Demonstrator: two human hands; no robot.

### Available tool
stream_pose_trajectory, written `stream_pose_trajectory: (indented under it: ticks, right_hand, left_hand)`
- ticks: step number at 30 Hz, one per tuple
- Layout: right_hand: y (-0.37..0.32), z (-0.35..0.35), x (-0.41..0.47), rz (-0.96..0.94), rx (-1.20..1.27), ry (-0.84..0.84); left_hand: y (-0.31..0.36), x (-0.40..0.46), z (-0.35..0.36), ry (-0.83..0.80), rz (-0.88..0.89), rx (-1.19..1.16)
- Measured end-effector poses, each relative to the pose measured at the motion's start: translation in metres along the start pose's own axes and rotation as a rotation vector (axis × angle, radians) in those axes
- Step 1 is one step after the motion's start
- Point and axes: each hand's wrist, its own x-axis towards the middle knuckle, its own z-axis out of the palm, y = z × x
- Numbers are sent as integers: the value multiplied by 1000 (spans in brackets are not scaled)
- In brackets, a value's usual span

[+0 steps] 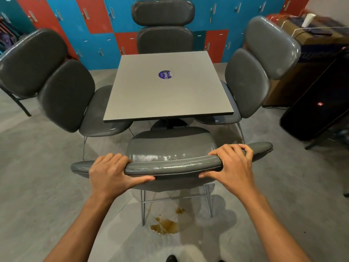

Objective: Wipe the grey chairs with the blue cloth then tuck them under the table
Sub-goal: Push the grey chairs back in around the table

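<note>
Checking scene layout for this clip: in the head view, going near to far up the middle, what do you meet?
Brown spill on the floor → near chair, both hands gripping its top pad → table → round sticker → far chair → lockers.

Even bright indoor light, glare on the near chair back (172,164), soft floor shadows, wide-angle bending at edges

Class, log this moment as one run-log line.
left hand: grips near chair backrest | right hand: same | table ahead | cloth unseen
</note>
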Motion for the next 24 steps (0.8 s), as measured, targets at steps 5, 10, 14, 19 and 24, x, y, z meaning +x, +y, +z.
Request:
stream_pose_trajectory:
  ticks: [5, 10, 14, 19, 24]
  right_hand:
    - [-10, 5, -7, -8, 19, 54]
    - [-27, 8, 7, 29, -3, 20]
    - [-32, 10, 10, 30, -9, -8]
    - [-31, 9, 10, 32, -27, 13]
    - [-35, 5, 7, 50, -28, -21]
  left_hand:
    - [-16, -5, 1, 18, 50, 19]
    - [-32, 13, 3, 27, 50, 35]
    - [-36, 17, 1, -15, 18, 32]
    - [-33, 14, 2, -14, -1, 29]
    - [-34, 9, 2, -47, -20, 29]
